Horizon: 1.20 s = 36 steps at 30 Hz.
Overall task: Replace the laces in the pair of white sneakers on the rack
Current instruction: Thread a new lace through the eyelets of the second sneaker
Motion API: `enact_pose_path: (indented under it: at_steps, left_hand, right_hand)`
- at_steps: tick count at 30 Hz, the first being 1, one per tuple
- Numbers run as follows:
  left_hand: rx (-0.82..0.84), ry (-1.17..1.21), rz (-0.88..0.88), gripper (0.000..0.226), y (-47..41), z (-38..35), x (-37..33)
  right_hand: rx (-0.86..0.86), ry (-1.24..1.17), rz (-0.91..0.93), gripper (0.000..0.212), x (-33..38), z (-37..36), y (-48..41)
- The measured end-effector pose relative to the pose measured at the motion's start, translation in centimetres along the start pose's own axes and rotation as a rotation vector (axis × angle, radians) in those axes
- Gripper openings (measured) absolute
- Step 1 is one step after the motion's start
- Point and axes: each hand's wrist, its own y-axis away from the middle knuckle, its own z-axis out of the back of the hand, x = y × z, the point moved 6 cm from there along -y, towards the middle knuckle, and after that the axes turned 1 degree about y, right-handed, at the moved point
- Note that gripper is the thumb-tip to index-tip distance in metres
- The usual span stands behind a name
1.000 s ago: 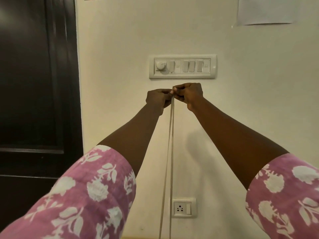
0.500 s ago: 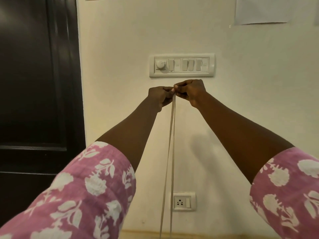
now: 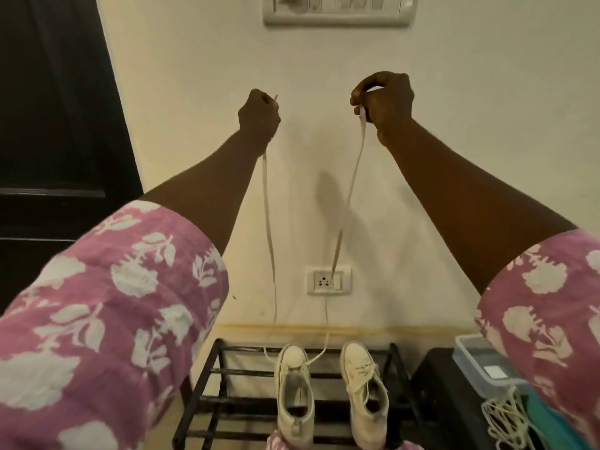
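Against the cream wall, both arms are raised in pink floral sleeves and held well apart. The left hand (image 3: 259, 115) is curled into a fist around one end of a flat off-white shoelace (image 3: 267, 206), whose tip shows above the knuckles. The right hand (image 3: 384, 105) pinches the other end between thumb and bent fingers. Both strands hang down to the toe end of the left white sneaker (image 3: 293, 394), where they cross at the front eyelets. The right white sneaker (image 3: 365, 394) stands just beside it, loosely laced, and both toes point at the wall on a black metal shoe rack (image 3: 242, 372). A switch panel (image 3: 337, 11) and a wall socket (image 3: 328, 280) are mounted on the wall, and a dark door (image 3: 48, 125) lies to the left. At lower right, a clear lidded box (image 3: 477, 358) and a bundle of pale laces (image 3: 506, 420) rest on a black stand (image 3: 435, 384).
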Motion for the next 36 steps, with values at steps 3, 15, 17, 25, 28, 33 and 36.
enact_pose_path:
  at_steps: [3,15,17,25,28,33,36]
  left_hand:
    - [0.022,-0.159,-0.062,0.009,1.8,-1.8,4.7]
    - [0.377,-0.358,0.315,0.023,19.3,-8.7,34.9]
    - [0.431,-0.365,0.432,0.023,22.1,-9.3,39.0]
    - [0.649,-0.824,0.564,0.051,26.5,-10.7,45.8]
    - [0.559,-0.913,0.608,0.06,27.0,-10.1,45.9]
    - [0.504,-0.941,0.567,0.053,27.1,-9.9,45.8]
    - [0.467,-0.675,0.592,0.033,26.9,-8.8,46.2]
  right_hand:
    - [0.106,0.027,0.006,0.028,-3.4,-1.0,2.2]
    - [0.348,-0.021,-0.453,0.006,-30.8,-5.4,16.7]
    - [0.385,0.015,-0.515,0.01,-34.7,-5.7,19.3]
    - [0.501,0.176,-0.693,0.016,-44.8,-6.7,26.9]
    - [0.506,0.2,-0.635,0.015,-45.9,-7.3,28.3]
    - [0.529,0.235,-0.524,0.017,-46.6,-8.3,30.1]
    - [0.552,0.311,-0.491,0.018,-47.2,-8.3,31.4]
